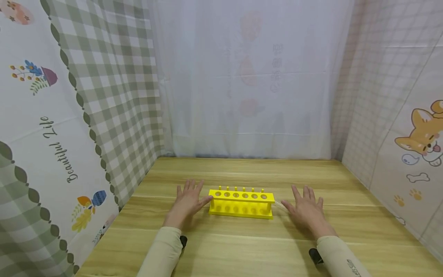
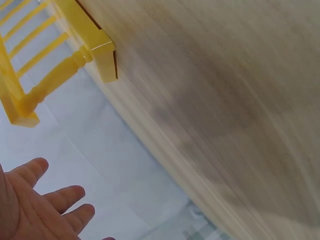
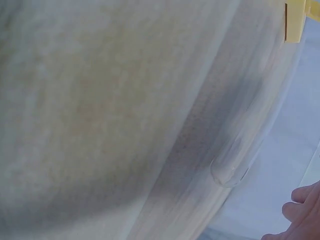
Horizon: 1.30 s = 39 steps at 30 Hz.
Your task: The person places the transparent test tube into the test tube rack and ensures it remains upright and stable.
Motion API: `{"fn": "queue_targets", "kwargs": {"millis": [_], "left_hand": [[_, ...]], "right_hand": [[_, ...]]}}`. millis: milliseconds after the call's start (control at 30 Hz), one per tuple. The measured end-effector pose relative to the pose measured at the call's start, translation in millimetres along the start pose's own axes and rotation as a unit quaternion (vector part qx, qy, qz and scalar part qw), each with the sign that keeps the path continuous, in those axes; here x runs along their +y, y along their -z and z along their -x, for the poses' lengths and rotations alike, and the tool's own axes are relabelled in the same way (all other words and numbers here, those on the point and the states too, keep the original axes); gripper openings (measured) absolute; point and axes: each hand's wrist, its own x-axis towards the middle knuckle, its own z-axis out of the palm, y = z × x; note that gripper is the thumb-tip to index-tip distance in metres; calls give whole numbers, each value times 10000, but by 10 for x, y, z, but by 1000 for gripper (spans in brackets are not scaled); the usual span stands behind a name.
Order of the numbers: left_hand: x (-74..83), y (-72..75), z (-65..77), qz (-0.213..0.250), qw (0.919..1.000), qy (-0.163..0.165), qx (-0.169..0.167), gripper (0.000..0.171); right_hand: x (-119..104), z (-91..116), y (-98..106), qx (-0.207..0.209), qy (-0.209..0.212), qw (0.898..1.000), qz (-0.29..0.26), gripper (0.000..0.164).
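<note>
Two hands here, all ten fingers straight-ish and fanned out, nothing clamped in either one. On the left hand [image 1: 187, 204] the thumb tip is right up at the near end of the rack; can't tell if it's actually touching. The right hand [image 1: 308, 209] has its thumb pointing at a clear tube [image 3: 231, 172]. I count at least one tube, lying on the table behind that thumb with one rounded end showing in the right wrist view. It's see-through, so I can't swear there's just the one.

The yellow rack [image 1: 241, 214] is upright on the table between the two hands: six round holes in the top board, six little dents in the bottom board lined up under them, and six pegs [image 1: 235, 189] standing along the back. None of the six holes has a tube in it.

Further out you've got two pale sleeves [image 1: 160, 250], each with one black gadget [image 1: 315, 256] at the wrist. One wood-look table [image 1: 235, 250] under it all. Cloth on three sides: green check [image 1: 114, 77] on the left, plain white [image 1: 214, 96] at the back, and one with a single cartoon dog [image 1: 423, 132] and two paw prints [image 1: 416, 194] on the right.
</note>
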Motion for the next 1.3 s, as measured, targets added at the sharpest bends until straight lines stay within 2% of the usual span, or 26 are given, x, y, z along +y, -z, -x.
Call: {"fn": "queue_targets", "kwargs": {"millis": [200,567,900,1300], "left_hand": [[24,-17,-15,49,10000,-56,-21,76],[106,-53,-31,251,9992,-300,-3,62],[152,-96,-63,399,9987,-315,-42,55],[157,-107,-75,556,9981,-271,-22,48]], "right_hand": [[-14,-20,-6,-26,-35,9999,-98,84],[-28,-40,-26,27,21,9999,-137,86],[-93,-44,-30,394,139,9987,-277,66],[-113,-40,-54,175,78,9993,-333,53]]}}
